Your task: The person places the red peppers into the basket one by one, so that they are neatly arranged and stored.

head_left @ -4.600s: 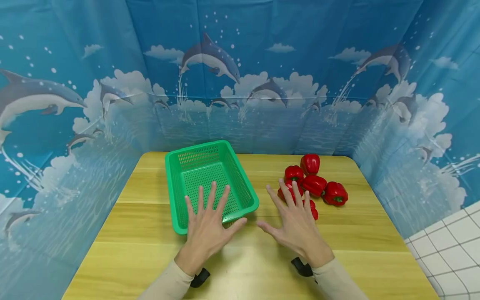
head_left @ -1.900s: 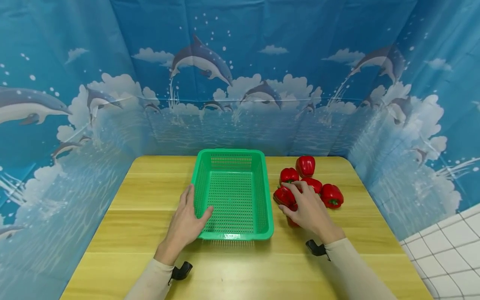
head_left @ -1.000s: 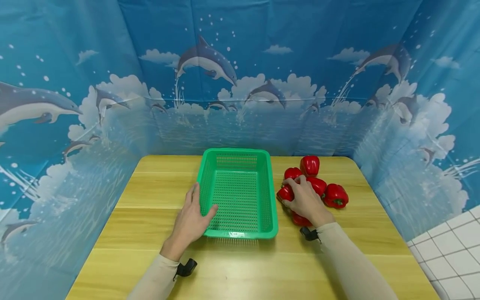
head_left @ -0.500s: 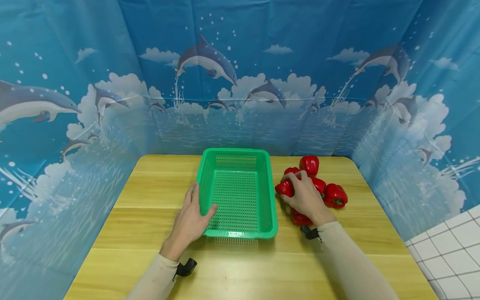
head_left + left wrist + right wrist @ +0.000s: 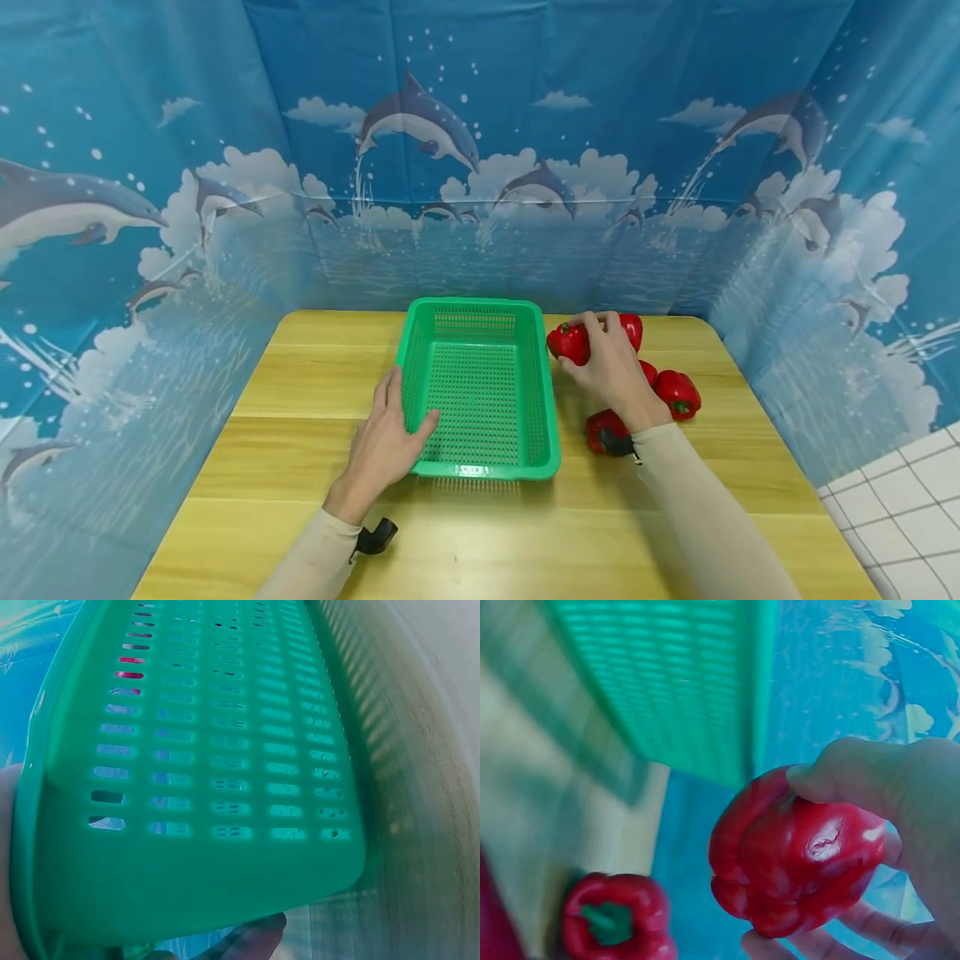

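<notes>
My right hand (image 5: pixel 611 367) grips a red bell pepper (image 5: pixel 568 342) just right of the green basket's back right part. In the right wrist view, the thumb lies on one side of the bell pepper (image 5: pixel 795 859) and fingers show on the other. The green plastic basket (image 5: pixel 552 450) stands in the middle of the table with a bare floor. My left hand (image 5: pixel 384 450) rests at its front left corner, fingers fairly straight along the outside and thumb spread over the rim. The left wrist view shows the basket's slotted wall (image 5: pixel 202 877), with fingertips (image 5: pixel 259 941) past its corner.
Several other red bell peppers lie right of the basket: one near the back edge (image 5: pixel 632 330), one at the right (image 5: pixel 677 393), one under the right wrist (image 5: pixel 604 429). Others are partly hidden by the hand. A dolphin-print curtain (image 5: pixel 480 250) surrounds the wooden table (image 5: pixel 480 542).
The basket was shifted right and straightened, and has since stayed put with my left hand at it. My right hand reached into the bell peppers, took hold of one and moved it toward the back.
</notes>
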Available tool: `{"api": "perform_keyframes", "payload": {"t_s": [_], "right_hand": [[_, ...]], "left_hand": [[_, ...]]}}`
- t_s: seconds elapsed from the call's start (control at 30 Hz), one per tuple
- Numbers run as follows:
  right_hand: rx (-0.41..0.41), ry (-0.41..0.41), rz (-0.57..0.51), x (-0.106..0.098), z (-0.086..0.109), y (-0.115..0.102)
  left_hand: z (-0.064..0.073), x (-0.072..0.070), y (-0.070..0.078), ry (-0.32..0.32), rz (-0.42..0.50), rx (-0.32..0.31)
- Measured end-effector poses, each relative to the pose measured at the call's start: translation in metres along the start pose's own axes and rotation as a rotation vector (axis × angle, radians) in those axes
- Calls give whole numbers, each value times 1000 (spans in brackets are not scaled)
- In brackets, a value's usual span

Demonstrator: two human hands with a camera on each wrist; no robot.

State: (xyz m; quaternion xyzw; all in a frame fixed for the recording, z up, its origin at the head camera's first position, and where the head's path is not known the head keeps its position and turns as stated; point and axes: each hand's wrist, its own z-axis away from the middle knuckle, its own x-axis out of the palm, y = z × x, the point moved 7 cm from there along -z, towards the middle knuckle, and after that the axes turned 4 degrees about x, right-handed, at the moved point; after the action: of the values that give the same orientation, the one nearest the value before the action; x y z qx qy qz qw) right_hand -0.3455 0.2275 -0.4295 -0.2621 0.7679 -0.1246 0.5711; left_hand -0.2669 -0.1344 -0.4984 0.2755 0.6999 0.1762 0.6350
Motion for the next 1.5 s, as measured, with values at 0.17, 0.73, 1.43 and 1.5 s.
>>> {"api": "perform_keyframes", "payload": {"t_s": [0.17,0.73,1.43,1.5], "right_hand": [[-22,14,-43,-6,-13,-18],[-82,-122,-168,39,-61,-88],[-65,-409,-215,165,-96,-96],[-57,-411,-217,170,-99,-99]], "left_hand": [[0,-1,1,1,15,-1],[-2,-1,4,-21,-40,-45],[0,4,3,-3,-89,-43],[-1,3,3,1,-90,-40]]}}
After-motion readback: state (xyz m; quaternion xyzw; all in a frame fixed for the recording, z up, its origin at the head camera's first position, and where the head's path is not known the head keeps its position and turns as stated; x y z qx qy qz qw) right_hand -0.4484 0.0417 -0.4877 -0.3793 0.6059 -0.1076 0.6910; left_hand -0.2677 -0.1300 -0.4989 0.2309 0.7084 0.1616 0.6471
